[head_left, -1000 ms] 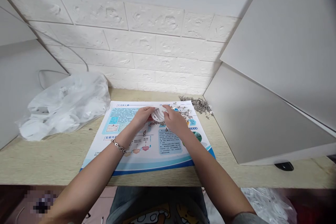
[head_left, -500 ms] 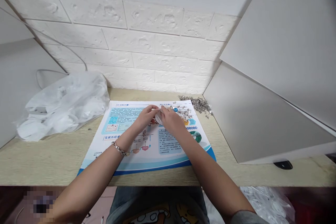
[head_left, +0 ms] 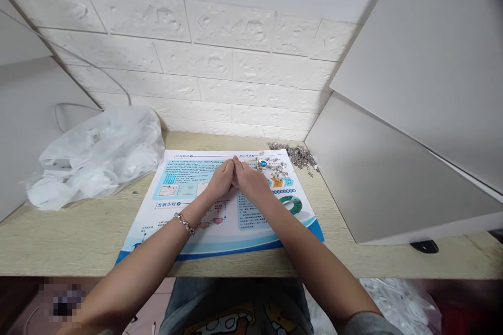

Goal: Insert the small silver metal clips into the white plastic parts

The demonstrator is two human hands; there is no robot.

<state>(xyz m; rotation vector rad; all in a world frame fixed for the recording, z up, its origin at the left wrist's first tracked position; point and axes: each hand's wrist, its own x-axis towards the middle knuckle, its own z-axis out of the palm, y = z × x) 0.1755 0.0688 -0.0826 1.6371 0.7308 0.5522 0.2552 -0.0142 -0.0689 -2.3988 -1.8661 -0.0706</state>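
My left hand (head_left: 221, 178) and my right hand (head_left: 248, 180) are pressed together above the printed sheet (head_left: 251, 243), thumbs side by side on top. Both are closed around a thin white round piece (head_left: 236, 181), of which only a sliver shows between the palms. The fingers cover the rest of it. Just right of my right hand, small silvery metal parts (head_left: 279, 169) lie scattered on the sheet. A larger heap of the same metal parts (head_left: 299, 157) sits beyond the sheet's back right corner.
A clear plastic bag (head_left: 98, 159) full of white round pieces lies on the table (head_left: 51, 243) at the left. White panels (head_left: 377, 178) stand on the right, with a black object (head_left: 424, 246) by their lower edge. A white brick-pattern wall (head_left: 236, 68) closes off the back.
My hands have come closer together and folded over the white round piece, which showed more plainly before. My left wrist has moved slightly right and down.
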